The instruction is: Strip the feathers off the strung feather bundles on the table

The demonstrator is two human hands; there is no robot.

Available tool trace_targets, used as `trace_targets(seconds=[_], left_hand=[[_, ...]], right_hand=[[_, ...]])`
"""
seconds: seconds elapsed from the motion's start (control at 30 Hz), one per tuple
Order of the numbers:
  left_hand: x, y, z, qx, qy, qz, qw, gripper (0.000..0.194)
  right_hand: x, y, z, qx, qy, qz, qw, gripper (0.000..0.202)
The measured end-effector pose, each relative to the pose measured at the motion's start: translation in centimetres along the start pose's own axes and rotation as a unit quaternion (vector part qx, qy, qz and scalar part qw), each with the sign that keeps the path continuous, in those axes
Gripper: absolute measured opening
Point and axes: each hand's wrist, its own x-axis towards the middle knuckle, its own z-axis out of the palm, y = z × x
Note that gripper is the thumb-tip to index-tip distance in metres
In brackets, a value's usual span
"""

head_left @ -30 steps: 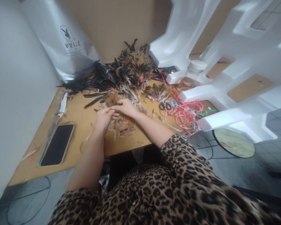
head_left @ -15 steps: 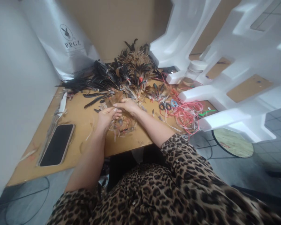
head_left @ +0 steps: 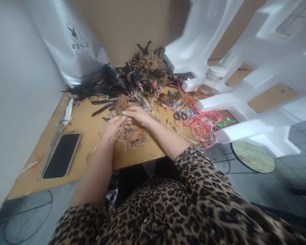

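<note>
Pinching brown feathers (head_left: 122,102) between left hand (head_left: 114,127) and right hand (head_left: 138,115), with grip clamped near lower ends; keep pressure light, ends even, tips uncrushed.

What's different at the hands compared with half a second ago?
The left hand and right hand have shifted slightly left, together with the brown feathers at their fingertips. Nothing was visibly picked up or released. The phone, scissors and red strings stayed put.

Dark feathers (head_left: 111,82) look glossy, the bag (head_left: 80,63) shiny plastic, the white foam (head_left: 215,101) matt.
</note>
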Motion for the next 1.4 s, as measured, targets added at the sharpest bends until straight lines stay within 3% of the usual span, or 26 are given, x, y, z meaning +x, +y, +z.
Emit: trace_targets(seconds=[0.1,0.17,0.27,0.37,0.53,0.7,0.83,0.97,1.17,1.4], left_hand=[[0.3,0.3,-0.3,-0.069,0.028,0.005,0.997,0.012],[0.3,0.5,-0.4,-0.107,0.035,0.006,0.994,0.010],[0.2,0.6,-0.4,-0.137,0.025,-0.009,0.990,0.009],[0.1,0.5,-0.2,-0.136,0.010,-0.027,0.990,0.008],[0.1,0.1,-0.2,-0.126,0.004,-0.035,0.991,0.009],[0.3,0.6,-0.6,-0.129,0.035,-0.010,0.991,0.008],[0.6,1.3,-1.5,-0.173,0.103,0.031,0.979,0.006],[0.8,1.7,-2.1,-0.210,0.142,0.048,0.966,0.010],[1.0,1.5,-2.4,-0.216,0.143,0.060,0.964,0.006],[1.0,1.1,-2.2,-0.199,0.125,0.050,0.971,0.004]], right_hand=[[-0.1,-0.3,0.1,-0.082,0.005,-0.086,0.993,0.033],[-0.4,-0.5,0.2,-0.185,0.006,-0.154,0.970,0.037],[-0.9,-0.4,0.3,-0.351,0.002,-0.247,0.903,0.048],[-1.1,-0.1,0.4,-0.456,-0.006,-0.277,0.846,0.053],[-1.3,0.0,0.4,-0.506,0.004,-0.264,0.821,0.046],[-1.2,-0.5,-0.1,-0.455,0.033,-0.263,0.850,0.044],[-0.3,-0.8,-1.6,-0.423,0.100,-0.227,0.871,0.020],[0.3,-0.7,-2.4,-0.459,0.069,-0.156,0.872,0.015],[-0.5,-0.6,-1.2,-0.548,0.014,-0.127,0.827,0.017],[-0.9,-0.3,0.7,-0.667,0.037,-0.057,0.742,0.023]])
